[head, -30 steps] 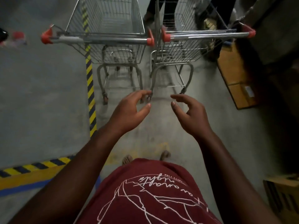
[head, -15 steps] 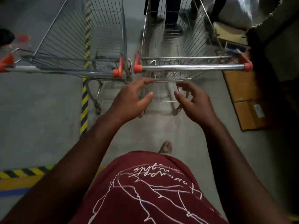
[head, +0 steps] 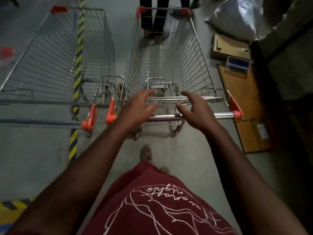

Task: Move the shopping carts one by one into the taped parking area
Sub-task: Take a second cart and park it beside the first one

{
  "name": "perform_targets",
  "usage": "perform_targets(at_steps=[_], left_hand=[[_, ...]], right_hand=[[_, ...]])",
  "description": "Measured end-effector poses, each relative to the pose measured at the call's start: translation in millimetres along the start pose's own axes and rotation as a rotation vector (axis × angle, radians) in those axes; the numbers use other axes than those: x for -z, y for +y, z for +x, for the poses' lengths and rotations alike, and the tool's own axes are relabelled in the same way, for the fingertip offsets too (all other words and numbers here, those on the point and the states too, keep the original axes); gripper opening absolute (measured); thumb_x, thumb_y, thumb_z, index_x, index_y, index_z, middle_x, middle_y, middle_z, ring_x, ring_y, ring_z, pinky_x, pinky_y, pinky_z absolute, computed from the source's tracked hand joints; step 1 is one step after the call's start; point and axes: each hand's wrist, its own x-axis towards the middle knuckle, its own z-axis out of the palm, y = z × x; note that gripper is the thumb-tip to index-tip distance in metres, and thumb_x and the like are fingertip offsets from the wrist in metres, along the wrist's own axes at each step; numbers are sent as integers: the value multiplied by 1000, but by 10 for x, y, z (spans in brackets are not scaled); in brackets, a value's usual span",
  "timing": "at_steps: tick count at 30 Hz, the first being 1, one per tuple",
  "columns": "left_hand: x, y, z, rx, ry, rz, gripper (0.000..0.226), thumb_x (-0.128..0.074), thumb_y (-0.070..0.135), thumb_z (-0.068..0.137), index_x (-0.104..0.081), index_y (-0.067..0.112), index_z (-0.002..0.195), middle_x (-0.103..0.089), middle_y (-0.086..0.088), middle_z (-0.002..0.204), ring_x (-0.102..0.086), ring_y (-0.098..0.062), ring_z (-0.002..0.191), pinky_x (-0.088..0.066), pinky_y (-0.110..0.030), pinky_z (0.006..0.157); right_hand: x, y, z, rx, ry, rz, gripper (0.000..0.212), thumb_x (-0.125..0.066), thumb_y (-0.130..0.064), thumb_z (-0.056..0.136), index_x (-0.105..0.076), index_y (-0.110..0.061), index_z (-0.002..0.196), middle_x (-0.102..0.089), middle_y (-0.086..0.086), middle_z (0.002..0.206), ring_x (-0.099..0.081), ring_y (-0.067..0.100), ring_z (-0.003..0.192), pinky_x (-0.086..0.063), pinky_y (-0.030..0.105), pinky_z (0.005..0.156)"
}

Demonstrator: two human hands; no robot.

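My left hand [head: 135, 109]: spread, fingers loosely straight, over the left part of the handle bar in the middle of the frame; I cannot tell if the palm touches the bar.
My right hand [head: 196, 112]: spread too, thumb pointing left, fingers reaching forward past the bar, nothing gripped.
Right cart [head: 199, 65]: wire basket running from the centre up to the top of the frame, directly ahead of me.
Handle bar [head: 221, 114]: chrome tube with orange end caps, lying across the frame just under both my hands.
Left cart [head: 55, 61]: second wire basket in the upper left, just beside the right cart, their orange handle ends nearly touching.
Striped tape [head: 74, 133]: yellow and black line on the grey floor, running up the frame beneath the left cart; another piece shows at the lower left edge.
Cardboard [head: 243, 106]: flattened brown sheets along the right side.
Another person's legs [head: 152, 17]: dark trousers at top centre, beyond the right cart's front.
My shirt [head: 152, 200]: dark red with white print, bottom centre.
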Motion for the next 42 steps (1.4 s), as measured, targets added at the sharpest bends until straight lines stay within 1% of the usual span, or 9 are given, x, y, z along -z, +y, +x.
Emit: perform_targets(at_steps=[5, 9, 12, 17, 22, 24, 33, 37, 42], left_hand=[[-204, -133, 432, 123, -206, 192, 57, -56, 49, 101, -52, 14, 145, -52, -12, 151, -44, -31, 141, -30, -45, 119], [-287, -65, 486, 116, -308, 221, 59, -55, 55, 99, -54, 17, 144, -57, -9, 148, -47, -31, 140, -24, -45, 122], [-382, -15, 458, 109, -308, 243, 62, -51, 59, 99, -50, 20, 147, -53, -7, 153, -45, -26, 143, -19, -44, 124], [-586, 215, 314, 160, -310, 224, 68, -56, 58, 99, -42, 23, 156, -43, -2, 161, -37, -27, 149, -16, -42, 123], [-905, 319, 72, 262, -282, 201, 77, -56, 76, 86, -44, 38, 152, -54, 1, 153, -33, -34, 150, -14, -49, 125], [-1015, 482, -76, 305, -278, 188, 71, -60, 66, 92, -44, 36, 154, -52, -1, 154, -28, -35, 152, -13, -44, 124], [-1650, 1068, -868, 352, -223, 29, 82, -61, 74, 81, -49, 34, 151, -52, -3, 154, -38, -34, 148, -29, -43, 123], [-1904, 1324, -1288, 318, -223, 87, 67, -61, 61, 94, -48, 30, 153, -47, -9, 158, -36, -35, 148, -24, -44, 123], [-2198, 1462, -1937, 344, -175, 230, 70, -66, 62, 87, -54, 27, 146, -54, -11, 151, -44, -31, 142, -18, -45, 122]], right_hand=[[-19, 181, 388, -173, -175, -323, 82, -46, -67, 98, -23, -26, 165, -20, 0, 174, -12, 26, 161, -23, 54, 125], [25, 331, 531, -233, -258, -497, 78, -37, -73, 96, -36, -28, 160, -32, 3, 169, -17, 26, 160, 1, 63, 125], [132, 438, 532, -204, -309, -517, 74, -37, -73, 97, -45, -26, 155, -41, 3, 164, -30, 26, 155, -6, 61, 126], [269, 689, 398, -145, -367, -500, 80, -38, -77, 95, -40, -27, 158, -41, 4, 164, -32, 27, 154, -8, 60, 126], [331, 962, 86, -93, -368, -483, 82, -35, -78, 93, -45, -24, 154, -49, 8, 158, -38, 29, 150, -8, 65, 124], [374, 1071, -64, -71, -345, -473, 82, -33, -78, 93, -48, -24, 153, -52, 8, 155, -41, 30, 148, -8, 63, 123], [664, 1653, -933, 14, -97, -382, 53, -48, -63, 93, -72, -26, 123, -77, 5, 116, -67, 28, 117, -25, 49, 119], [752, 1862, -1474, 87, 138, -329, 42, -50, -51, 95, -78, -24, 109, -80, -1, 102, -70, 24, 98, -34, 45, 115], [819, 2056, -2205, 162, 204, -274, 31, -55, -42, 92, -79, -25, 101, -79, -5, 97, -68, 21, 93, -40, 41, 106]])
